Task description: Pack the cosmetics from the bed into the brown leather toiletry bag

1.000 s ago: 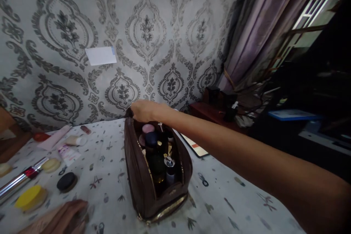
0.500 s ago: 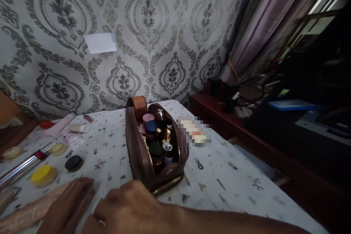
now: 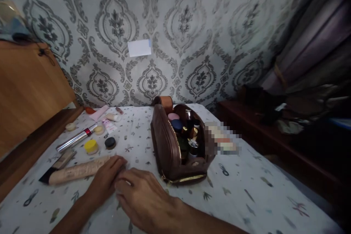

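My left hand (image 3: 108,175) rests on the cloth with its fingers bent and pressed together, beside a long beige tube (image 3: 79,172) with a black cap. Against its fingertips lies my right hand (image 3: 145,193), curled, knuckles up. What either hand holds, if anything, is hidden. Just beyond my right hand stands a brown toiletry bag (image 3: 167,146), unzipped at the top. Inside it are several bottles and jars, among them a bottle with a clear cap (image 3: 193,146), a dark blue lid (image 3: 177,124) and a pink lid (image 3: 173,116).
Left of the bag lie a yellow-lidded jar (image 3: 91,146), a black-lidded jar (image 3: 110,143), a silver tube (image 3: 75,139), a small bottle (image 3: 64,159), and pink and white tubes (image 3: 109,125). A blurred-out item (image 3: 222,139) sits right of the bag. Behind is a patterned wall (image 3: 170,69).
My view has swung left, so the bag and cosmetics appear farther right. Both hands stay together on the cloth, now showing more of their backs and wrists.
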A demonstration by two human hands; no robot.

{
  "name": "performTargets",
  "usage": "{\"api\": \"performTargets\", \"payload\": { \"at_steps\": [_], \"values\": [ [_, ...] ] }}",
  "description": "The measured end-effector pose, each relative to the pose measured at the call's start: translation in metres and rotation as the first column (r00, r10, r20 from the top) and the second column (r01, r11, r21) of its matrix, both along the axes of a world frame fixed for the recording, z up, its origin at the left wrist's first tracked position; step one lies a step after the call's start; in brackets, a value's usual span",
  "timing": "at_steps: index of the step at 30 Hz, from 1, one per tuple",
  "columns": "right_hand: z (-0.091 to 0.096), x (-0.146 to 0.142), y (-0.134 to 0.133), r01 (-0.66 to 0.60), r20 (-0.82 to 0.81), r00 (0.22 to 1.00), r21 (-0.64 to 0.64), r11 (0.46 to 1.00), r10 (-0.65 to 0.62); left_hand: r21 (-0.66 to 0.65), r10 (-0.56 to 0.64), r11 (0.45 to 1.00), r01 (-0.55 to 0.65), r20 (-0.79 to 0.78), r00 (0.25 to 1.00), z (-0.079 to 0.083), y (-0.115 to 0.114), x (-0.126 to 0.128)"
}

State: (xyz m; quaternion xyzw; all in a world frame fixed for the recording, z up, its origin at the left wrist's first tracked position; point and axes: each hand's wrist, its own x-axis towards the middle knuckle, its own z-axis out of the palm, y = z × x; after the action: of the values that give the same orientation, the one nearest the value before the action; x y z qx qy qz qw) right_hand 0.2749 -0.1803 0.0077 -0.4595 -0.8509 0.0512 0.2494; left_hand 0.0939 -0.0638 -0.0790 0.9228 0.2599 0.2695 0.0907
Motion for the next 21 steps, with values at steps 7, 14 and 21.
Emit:
{"api": "performTargets", "payload": {
  "at_steps": [7,14,21],
  "values": [
    [0.086,0.077,0.026,0.393,0.053,0.91,0.201,0.897,-0.411,0.078,0.023,0.997,-0.024,0.009,1.0,0.006,-0.004,0.005],
    [0.1,0.131,0.086,0.544,0.618,0.639,0.057,0.837,-0.458,0.155,0.007,0.988,-0.013,0.04,0.999,0.004,-0.003,0.005],
    [0.086,0.139,0.107,0.547,0.741,0.596,-0.093,0.832,-0.309,0.231,-0.063,0.972,0.045,0.07,0.996,0.008,-0.002,0.008]
  ]
}}
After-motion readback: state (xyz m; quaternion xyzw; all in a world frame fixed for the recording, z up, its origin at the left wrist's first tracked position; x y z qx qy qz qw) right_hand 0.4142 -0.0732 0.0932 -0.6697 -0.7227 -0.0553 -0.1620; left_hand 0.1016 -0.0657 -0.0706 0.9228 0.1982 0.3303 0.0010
